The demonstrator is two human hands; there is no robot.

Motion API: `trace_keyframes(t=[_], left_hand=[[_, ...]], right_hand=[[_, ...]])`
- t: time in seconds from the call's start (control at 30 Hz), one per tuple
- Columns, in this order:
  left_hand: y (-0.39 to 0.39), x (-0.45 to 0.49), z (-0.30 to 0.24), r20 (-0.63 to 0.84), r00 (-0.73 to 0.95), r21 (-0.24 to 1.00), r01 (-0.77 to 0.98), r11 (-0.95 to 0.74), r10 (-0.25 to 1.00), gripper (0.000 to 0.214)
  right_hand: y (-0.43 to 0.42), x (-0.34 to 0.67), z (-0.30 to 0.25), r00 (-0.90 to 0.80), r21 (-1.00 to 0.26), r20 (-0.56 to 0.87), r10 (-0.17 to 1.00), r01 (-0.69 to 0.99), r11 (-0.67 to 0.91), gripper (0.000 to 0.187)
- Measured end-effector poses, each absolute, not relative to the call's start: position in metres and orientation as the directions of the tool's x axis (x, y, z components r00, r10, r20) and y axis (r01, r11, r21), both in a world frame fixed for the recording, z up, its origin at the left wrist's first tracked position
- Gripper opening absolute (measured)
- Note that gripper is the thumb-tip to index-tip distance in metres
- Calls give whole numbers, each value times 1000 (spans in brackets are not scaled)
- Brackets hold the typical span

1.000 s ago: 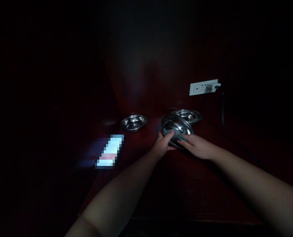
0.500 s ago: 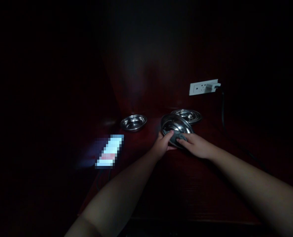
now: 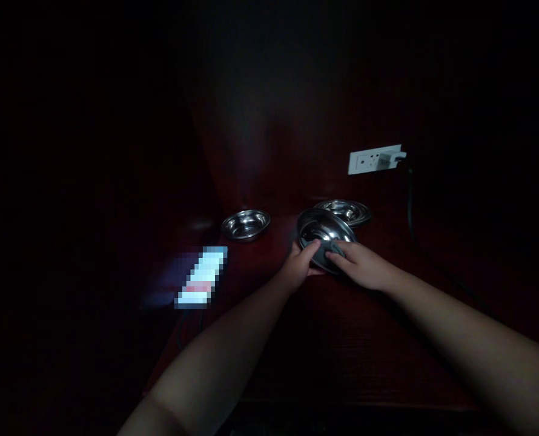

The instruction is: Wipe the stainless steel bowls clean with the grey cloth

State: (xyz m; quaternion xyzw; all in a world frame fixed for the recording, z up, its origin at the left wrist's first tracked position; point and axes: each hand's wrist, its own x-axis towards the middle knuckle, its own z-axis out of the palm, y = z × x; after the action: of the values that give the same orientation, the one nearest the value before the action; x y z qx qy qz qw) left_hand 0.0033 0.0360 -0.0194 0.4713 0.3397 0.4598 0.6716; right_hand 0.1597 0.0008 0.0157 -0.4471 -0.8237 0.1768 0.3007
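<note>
A shiny metal bowl [image 3: 324, 224] is tilted toward me above the dark red table. My left hand [image 3: 299, 263] grips its near left rim, thumb inside and fingers underneath. My right hand [image 3: 358, 264] is closed on a dark grey-green cloth [image 3: 326, 251], which lies against the bowl's inner near side. Some of the cloth is hidden by the fingers. Behind the held bowl, partly covered by it, more metal dishes [image 3: 351, 212] seem stacked. Another metal bowl [image 3: 246, 225] sits upright farther left.
A lit, pixelated screen [image 3: 202, 278] lies at the table's left side, with a thin cable below it. A white wall socket [image 3: 373, 160] holds a plug, and its dark cable [image 3: 410, 206] runs down to the right. The table's [image 3: 342, 351] front edge shows faintly; the surroundings are very dark.
Both hands keep their hold, with the bowl almost in place. The right hand and cloth have shifted very slightly at the bowl's inner near side.
</note>
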Motion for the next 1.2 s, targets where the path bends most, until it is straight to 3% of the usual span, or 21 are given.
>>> trace_keyframes(t=[0.47,0.73,0.9,1.03,1.2], left_hand=[[34,2,-17,-28,332,947,-293,132,943,60],[33,2,-16,-38,327,941,-305,144,944,60],[34,3,-16,-28,327,949,-288,128,944,57],[35,2,-17,-34,327,948,-288,134,944,60],[35,1,-18,-30,329,944,-301,134,944,63]], right_hand=[[1,162,17,-426,-592,258,867,640,490,30],[-2,156,12,-483,-531,376,791,588,611,32],[-3,160,17,-543,-557,287,789,576,599,35],[-2,163,20,-469,-554,187,863,675,487,36],[1,166,20,-444,-574,190,876,673,466,34]])
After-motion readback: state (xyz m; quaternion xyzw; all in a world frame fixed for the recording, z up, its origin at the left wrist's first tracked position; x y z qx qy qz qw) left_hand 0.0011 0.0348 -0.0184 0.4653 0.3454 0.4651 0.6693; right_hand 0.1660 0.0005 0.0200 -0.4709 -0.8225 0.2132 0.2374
